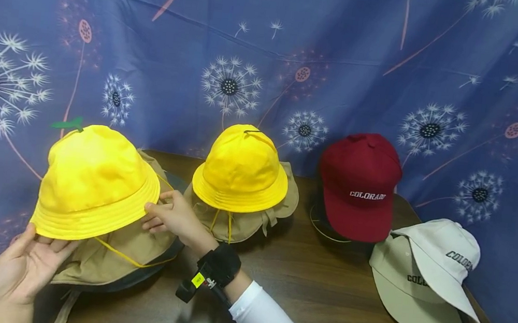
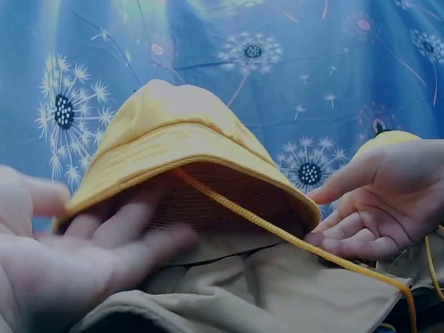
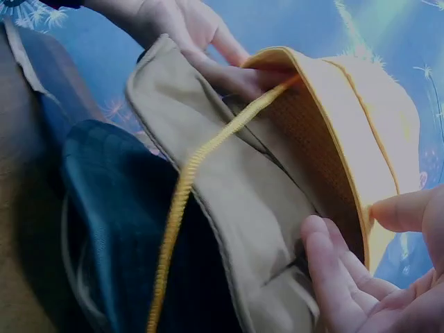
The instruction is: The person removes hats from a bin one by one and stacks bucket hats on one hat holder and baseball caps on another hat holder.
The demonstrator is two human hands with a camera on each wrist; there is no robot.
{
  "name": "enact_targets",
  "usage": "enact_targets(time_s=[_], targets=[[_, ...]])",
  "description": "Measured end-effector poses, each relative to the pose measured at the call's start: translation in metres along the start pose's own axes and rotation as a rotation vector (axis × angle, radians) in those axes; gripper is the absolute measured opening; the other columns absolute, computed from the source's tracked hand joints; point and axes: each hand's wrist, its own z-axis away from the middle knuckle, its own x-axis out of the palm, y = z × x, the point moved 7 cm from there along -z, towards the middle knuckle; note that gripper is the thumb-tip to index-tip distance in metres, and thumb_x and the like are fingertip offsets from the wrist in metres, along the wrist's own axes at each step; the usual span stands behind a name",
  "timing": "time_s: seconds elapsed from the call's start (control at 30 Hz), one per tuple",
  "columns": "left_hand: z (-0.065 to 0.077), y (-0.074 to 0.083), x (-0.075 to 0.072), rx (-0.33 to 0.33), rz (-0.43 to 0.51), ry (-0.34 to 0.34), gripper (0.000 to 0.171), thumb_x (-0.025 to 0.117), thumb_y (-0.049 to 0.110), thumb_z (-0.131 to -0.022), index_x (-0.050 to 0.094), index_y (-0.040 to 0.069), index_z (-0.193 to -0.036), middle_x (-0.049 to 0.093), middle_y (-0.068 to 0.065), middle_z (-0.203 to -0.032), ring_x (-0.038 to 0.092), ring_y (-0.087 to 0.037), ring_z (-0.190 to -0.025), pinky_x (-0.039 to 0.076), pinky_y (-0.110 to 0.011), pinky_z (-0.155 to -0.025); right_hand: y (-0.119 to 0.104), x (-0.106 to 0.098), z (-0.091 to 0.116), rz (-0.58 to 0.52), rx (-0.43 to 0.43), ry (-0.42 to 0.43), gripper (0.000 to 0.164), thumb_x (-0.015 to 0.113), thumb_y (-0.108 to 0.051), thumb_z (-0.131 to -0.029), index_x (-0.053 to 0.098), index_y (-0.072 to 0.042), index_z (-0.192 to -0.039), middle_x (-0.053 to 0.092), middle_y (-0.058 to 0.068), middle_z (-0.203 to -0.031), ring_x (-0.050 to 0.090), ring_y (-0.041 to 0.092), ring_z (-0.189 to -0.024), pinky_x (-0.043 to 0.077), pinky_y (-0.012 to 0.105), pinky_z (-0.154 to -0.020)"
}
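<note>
A yellow bucket hat (image 1: 93, 182) with a green sprout on its crown sits tilted over a khaki hat (image 1: 104, 258). My left hand (image 1: 26, 266) holds its brim at the left, thumb outside and fingers under the edge. On the brim's other side my right hand (image 1: 178, 219) pinches the edge, its thumb on the outer face in the right wrist view. From inside the hat a yellow cord (image 3: 187, 180) runs down across the khaki cloth. Dark blue-green hat cloth (image 3: 125, 208) lies beneath the khaki one.
To the right, a second yellow bucket hat (image 1: 241, 173) tops another khaki hat (image 1: 253, 226). Beyond it stands a dark red cap (image 1: 360, 176), then a white cap (image 1: 447, 252) overlapping a beige cap (image 1: 405, 295). A blue dandelion-print curtain (image 1: 168, 80) hangs behind the wooden table (image 1: 315, 302).
</note>
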Motion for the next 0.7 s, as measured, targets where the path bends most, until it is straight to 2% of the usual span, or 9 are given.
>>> enact_targets(time_s=[0.07,0.13,0.3,0.43,0.53,0.6,0.7], targets=[[-0.002,-0.001,0.003,-0.011,-0.012,-0.046,0.063,-0.005,0.049,-0.098,0.013,0.027,-0.155,0.011,-0.014,-0.162,0.009,-0.043,-0.149,0.004,-0.064,-0.12,0.004,0.001,-0.001,0.003,-0.003,-0.015,0.038,0.063,-0.018,-0.093,0.038,-0.011,-0.12,0.07,0.031,-0.1,0.072,0.039,-0.084,0.061,0.032,-0.065],[-0.002,-0.001,0.004,-0.009,-0.007,-0.078,0.061,-0.004,0.052,-0.098,0.008,0.033,-0.155,0.007,-0.015,-0.163,0.004,-0.046,-0.148,-0.001,-0.067,-0.118,0.007,0.001,-0.004,0.007,-0.003,-0.016,0.036,0.063,-0.019,-0.093,0.039,-0.011,-0.12,0.07,0.03,-0.101,0.072,0.037,-0.083,0.061,0.031,-0.065],[-0.001,0.007,0.001,0.042,-0.023,-0.098,0.057,-0.001,0.044,-0.099,0.007,0.033,-0.155,0.005,-0.011,-0.164,0.002,-0.053,-0.145,-0.001,-0.071,-0.116,0.014,-0.002,-0.009,0.064,-0.013,0.035,0.029,0.061,-0.019,-0.094,0.051,-0.011,-0.119,0.072,0.023,-0.097,0.068,0.017,-0.067,0.058,0.026,-0.062],[-0.002,0.02,0.001,0.084,-0.055,-0.097,0.055,0.001,0.039,-0.1,0.007,0.033,-0.154,0.004,-0.008,-0.164,0.005,-0.054,-0.144,0.004,-0.073,-0.114,0.018,-0.002,-0.013,0.116,-0.007,0.071,0.028,0.059,-0.017,-0.094,0.06,-0.005,-0.119,0.07,0.015,-0.088,0.059,0.008,-0.065,0.054,0.022,-0.061],[-0.006,0.029,-0.001,0.124,-0.081,-0.089,0.055,0.002,0.035,-0.1,0.008,0.032,-0.154,0.007,-0.01,-0.163,0.009,-0.054,-0.144,0.01,-0.072,-0.114,0.026,0.005,-0.016,0.151,0.01,0.063,0.033,0.057,-0.014,-0.092,0.061,-0.003,-0.123,0.07,0.011,-0.094,0.058,0.008,-0.068,0.054,0.022,-0.063],[-0.008,0.033,-0.003,0.147,-0.114,-0.088,0.055,0.001,0.033,-0.1,0.007,0.031,-0.154,0.009,-0.01,-0.163,0.012,-0.052,-0.145,0.015,-0.071,-0.114,0.032,0.011,-0.016,0.181,0.02,0.048,0.037,0.058,-0.014,-0.091,0.059,-0.005,-0.127,0.07,0.009,-0.1,0.057,0.007,-0.069,0.055,0.023,-0.064],[-0.009,0.034,-0.008,0.2,-0.162,-0.066,0.055,-0.001,0.026,-0.1,0.011,0.029,-0.154,0.019,-0.013,-0.161,0.021,-0.051,-0.143,0.022,-0.07,-0.112,0.04,0.021,-0.015,0.225,0.021,0.025,0.042,0.059,-0.015,-0.092,0.056,-0.009,-0.133,0.069,0.005,-0.097,0.057,0.006,-0.068,0.054,0.022,-0.063]])
